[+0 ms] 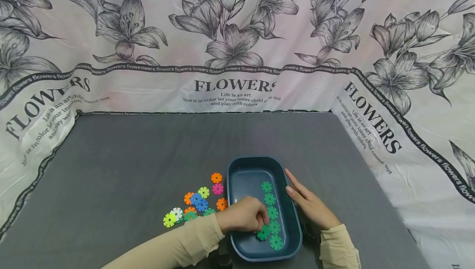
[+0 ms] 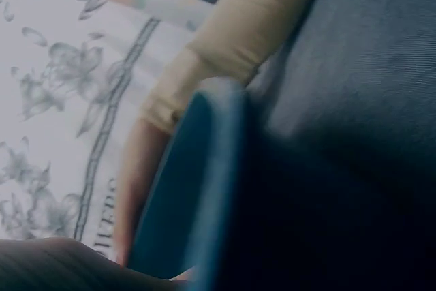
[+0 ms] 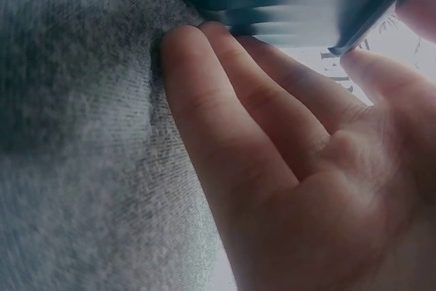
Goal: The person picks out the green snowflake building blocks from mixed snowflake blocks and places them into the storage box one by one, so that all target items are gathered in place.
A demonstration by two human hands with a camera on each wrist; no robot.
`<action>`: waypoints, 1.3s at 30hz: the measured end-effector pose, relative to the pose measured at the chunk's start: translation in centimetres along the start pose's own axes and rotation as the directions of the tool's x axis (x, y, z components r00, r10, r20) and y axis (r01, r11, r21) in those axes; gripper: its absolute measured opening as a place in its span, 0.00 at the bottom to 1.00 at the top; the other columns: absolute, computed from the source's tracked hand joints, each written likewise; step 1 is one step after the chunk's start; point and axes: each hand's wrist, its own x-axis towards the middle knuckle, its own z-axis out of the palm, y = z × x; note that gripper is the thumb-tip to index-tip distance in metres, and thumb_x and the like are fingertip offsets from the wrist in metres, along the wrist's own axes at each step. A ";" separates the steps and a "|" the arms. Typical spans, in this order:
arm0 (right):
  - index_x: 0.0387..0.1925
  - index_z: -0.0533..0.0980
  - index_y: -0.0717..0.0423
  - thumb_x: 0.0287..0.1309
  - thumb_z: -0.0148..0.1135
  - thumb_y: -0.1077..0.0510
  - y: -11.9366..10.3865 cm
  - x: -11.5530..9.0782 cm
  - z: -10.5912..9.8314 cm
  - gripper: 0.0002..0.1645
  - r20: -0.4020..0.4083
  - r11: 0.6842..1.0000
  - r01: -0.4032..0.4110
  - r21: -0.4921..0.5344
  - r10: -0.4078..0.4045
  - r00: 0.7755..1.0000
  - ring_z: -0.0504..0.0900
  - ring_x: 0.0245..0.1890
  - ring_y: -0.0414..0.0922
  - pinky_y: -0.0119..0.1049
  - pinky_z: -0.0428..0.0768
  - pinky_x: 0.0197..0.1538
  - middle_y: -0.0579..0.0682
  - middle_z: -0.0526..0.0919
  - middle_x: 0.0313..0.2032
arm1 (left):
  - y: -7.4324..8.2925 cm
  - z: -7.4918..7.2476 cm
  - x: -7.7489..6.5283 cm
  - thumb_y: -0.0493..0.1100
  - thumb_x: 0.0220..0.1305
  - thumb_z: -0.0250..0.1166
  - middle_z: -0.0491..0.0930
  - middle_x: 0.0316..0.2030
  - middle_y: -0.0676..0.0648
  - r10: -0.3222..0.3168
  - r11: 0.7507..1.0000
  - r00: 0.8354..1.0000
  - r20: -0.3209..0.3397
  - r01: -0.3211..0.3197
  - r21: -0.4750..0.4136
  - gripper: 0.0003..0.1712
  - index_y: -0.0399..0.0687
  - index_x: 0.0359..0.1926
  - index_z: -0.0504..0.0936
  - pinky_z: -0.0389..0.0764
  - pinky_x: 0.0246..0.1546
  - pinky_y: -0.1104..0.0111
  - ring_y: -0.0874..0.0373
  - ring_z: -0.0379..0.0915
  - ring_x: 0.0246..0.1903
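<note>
A dark blue rectangular tray stands on the grey table, with several green notched plastic discs in a lengthwise row inside. My left hand reaches over the tray's left rim with curled fingers, pinching a green disc left of the row. Its fingertips are partly hidden in the head view. My right hand rests against the tray's right side. In the right wrist view, that hand's fingers lie extended along the tray wall, the thumb up near the rim.
Left of the tray lie loose notched discs in mixed colours, among them an orange disc, a pink disc, a blue disc and a yellow disc. Flower-printed cloth borders the table at the back and sides.
</note>
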 end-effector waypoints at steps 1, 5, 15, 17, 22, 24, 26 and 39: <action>0.73 0.48 0.26 0.71 0.46 0.42 0.0 0.0 0.0 0.33 0.000 1.000 0.000 0.002 0.000 1.000 0.60 0.69 0.59 0.58 0.69 0.61 0.48 0.48 0.74 | 0.0 0.2 0.1 0.26 0.49 0.63 0.72 0.15 0.58 0.010 1.000 1.000 0.009 -0.011 0.028 0.10 0.43 0.28 0.86 0.64 0.17 0.79 0.69 0.63 0.14; 0.73 0.47 0.28 0.71 0.46 0.42 0.0 0.1 -0.1 0.34 0.006 1.000 0.008 0.001 -0.008 1.000 0.59 0.69 0.58 0.59 0.68 0.61 0.48 0.47 0.75 | 0.2 1.0 0.2 0.26 0.49 0.64 0.72 0.14 0.59 0.055 0.995 0.997 0.054 -0.059 0.080 0.10 0.43 0.27 0.86 0.65 0.17 0.81 0.71 0.62 0.14; 0.72 0.48 0.25 0.71 0.46 0.42 0.0 0.1 0.0 0.33 0.007 1.000 0.013 -0.001 -0.013 1.000 0.60 0.69 0.58 0.59 0.68 0.61 0.49 0.48 0.74 | 0.1 1.9 0.1 0.29 0.50 0.69 0.73 0.17 0.59 0.073 0.987 0.996 0.054 -0.080 0.143 0.07 0.44 0.28 0.86 0.69 0.21 0.83 0.73 0.65 0.18; 0.72 0.48 0.24 0.71 0.46 0.42 0.1 0.1 0.0 0.33 0.009 1.000 0.011 -0.002 -0.011 1.000 0.60 0.69 0.58 0.59 0.68 0.61 0.49 0.48 0.74 | 0.1 1.9 0.0 0.29 0.50 0.69 0.75 0.18 0.59 0.077 0.985 0.996 0.051 -0.084 0.149 0.07 0.44 0.29 0.86 0.70 0.22 0.83 0.73 0.65 0.18; 0.73 0.47 0.27 0.71 0.46 0.42 -0.1 0.1 0.0 0.34 0.012 1.000 0.012 -0.001 -0.012 1.000 0.59 0.69 0.59 0.59 0.68 0.61 0.49 0.47 0.75 | 0.5 1.7 -0.4 0.30 0.51 0.67 0.80 0.21 0.58 0.082 0.975 0.997 0.017 -0.083 0.204 0.08 0.45 0.31 0.88 0.69 0.23 0.83 0.73 0.66 0.19; 0.73 0.47 0.28 0.71 0.46 0.42 -0.1 0.0 0.0 0.34 0.007 1.000 0.011 -0.001 -0.011 1.000 0.59 0.69 0.59 0.59 0.67 0.61 0.49 0.47 0.75 | 0.7 1.2 -0.7 0.32 0.54 0.67 0.80 0.22 0.57 0.082 0.974 0.997 -0.016 -0.076 0.215 0.07 0.45 0.33 0.88 0.69 0.23 0.83 0.72 0.66 0.19; 0.73 0.48 0.28 0.71 0.46 0.42 -0.2 0.1 -0.1 0.34 -0.002 1.000 0.009 -0.004 -0.009 1.000 0.60 0.69 0.59 0.58 0.68 0.61 0.49 0.48 0.74 | 1.0 0.4 -1.2 0.34 0.57 0.67 0.81 0.24 0.58 0.084 0.979 0.994 -0.072 -0.069 0.194 0.06 0.45 0.34 0.87 0.70 0.26 0.82 0.73 0.68 0.21; 0.73 0.47 0.27 0.70 0.46 0.39 0.4 0.3 0.2 0.35 -0.031 1.000 -0.016 0.000 0.016 0.999 0.61 0.69 0.57 0.56 0.69 0.62 0.46 0.48 0.74 | -3.4 -3.6 -10.8 0.36 0.50 0.74 0.77 0.31 0.56 -0.062 0.971 0.816 -0.575 0.183 0.156 0.10 0.51 0.31 0.82 0.74 0.29 0.72 0.64 0.69 0.30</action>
